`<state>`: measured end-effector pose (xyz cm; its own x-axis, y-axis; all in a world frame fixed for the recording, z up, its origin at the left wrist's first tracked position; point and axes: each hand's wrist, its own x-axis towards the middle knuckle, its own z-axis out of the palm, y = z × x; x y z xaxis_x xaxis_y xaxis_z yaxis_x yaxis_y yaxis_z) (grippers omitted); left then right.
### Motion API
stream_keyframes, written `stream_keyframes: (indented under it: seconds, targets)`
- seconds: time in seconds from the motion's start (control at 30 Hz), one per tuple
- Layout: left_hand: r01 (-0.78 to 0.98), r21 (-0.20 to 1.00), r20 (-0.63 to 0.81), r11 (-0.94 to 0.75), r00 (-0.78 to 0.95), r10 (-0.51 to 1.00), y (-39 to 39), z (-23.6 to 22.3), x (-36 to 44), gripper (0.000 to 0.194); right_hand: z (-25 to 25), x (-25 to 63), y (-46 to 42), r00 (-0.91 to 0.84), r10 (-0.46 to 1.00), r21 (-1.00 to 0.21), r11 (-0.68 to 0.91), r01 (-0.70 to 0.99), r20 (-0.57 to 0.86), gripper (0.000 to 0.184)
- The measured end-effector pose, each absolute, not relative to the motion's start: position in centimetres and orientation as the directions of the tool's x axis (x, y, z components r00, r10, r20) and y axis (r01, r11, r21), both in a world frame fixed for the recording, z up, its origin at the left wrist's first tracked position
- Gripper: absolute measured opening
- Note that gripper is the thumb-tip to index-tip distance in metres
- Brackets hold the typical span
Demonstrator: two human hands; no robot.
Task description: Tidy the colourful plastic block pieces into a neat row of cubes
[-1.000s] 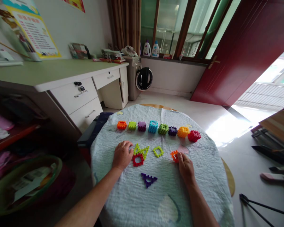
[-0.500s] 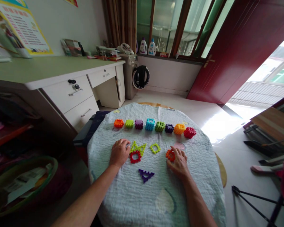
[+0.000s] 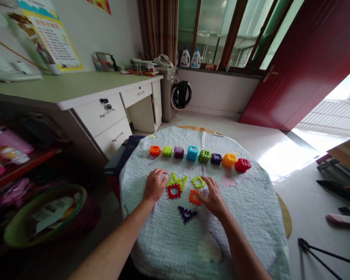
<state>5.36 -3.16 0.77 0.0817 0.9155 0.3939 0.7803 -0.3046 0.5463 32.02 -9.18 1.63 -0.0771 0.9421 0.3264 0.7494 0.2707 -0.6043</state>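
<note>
My left hand [image 3: 155,184] lies on the cloth with its fingers loosely spread, beside two yellow-green triangle pieces [image 3: 177,180]. A red square frame piece [image 3: 174,191] overlaps their lower edge. My right hand [image 3: 215,197] is open, its thumb at the right edge of an orange square frame piece [image 3: 195,197] lying flat. Its index fingertip is close to a yellow-green square frame piece [image 3: 198,182]; whether they touch I cannot tell. Nearer to me, a dark purple triangle piece [image 3: 187,214] lies apart from both hands.
A row of built toothed blocks in several colours, from an orange block [image 3: 155,150] to a red block [image 3: 242,165], crosses the far part of the cloth-covered round table [image 3: 245,233]. A desk [image 3: 99,83] stands at left, and a basket [image 3: 46,217] is on the floor.
My right hand has moved left across the cloth, and the orange square piece now lies just below the yellow-green square. My left hand stays beside the triangles. The whole view has shifted slightly.
</note>
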Motion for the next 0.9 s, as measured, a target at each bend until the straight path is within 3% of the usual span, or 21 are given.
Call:
stream_keyframes:
  seconds: [0.13, 0.23, 0.4, 0.6, 0.9]
  targets:
    - [0.799, 0.478, 0.442, -0.365, 0.140, 0.886, -4.0, 1.8, 5.9, 0.020, 1.3, 34.7, -6.3, 0.141, 0.904, -0.538, 0.109, 0.836, 0.403, 0.043]
    - [0.763, 0.397, 0.435, -0.511, 0.334, 0.836, -5.5, 3.1, 7.7, 0.022, 0.4, 35.9, -5.2, 0.268, 0.889, -0.452, -0.080, 0.889, 0.370, 0.039]
    - [0.598, 0.383, 0.229, -0.704, 0.677, 0.700, -7.6, 4.5, 11.9, 0.039, -0.8, 35.8, -5.7, 0.221, 0.912, -0.364, -0.087, 0.927, 0.346, 0.028]
    - [0.660, 0.334, 0.011, -0.672, 0.711, 0.703, -7.0, 5.0, 14.1, 0.042, -0.5, 35.9, -5.8, 0.250, 0.912, -0.400, -0.108, 0.910, 0.324, 0.022]
    - [0.650, 0.169, -0.014, -0.741, 0.753, 0.658, -6.6, 6.1, 14.1, 0.035, -0.6, 35.8, -5.5, 0.287, 0.900, -0.428, -0.129, 0.895, 0.328, 0.018]
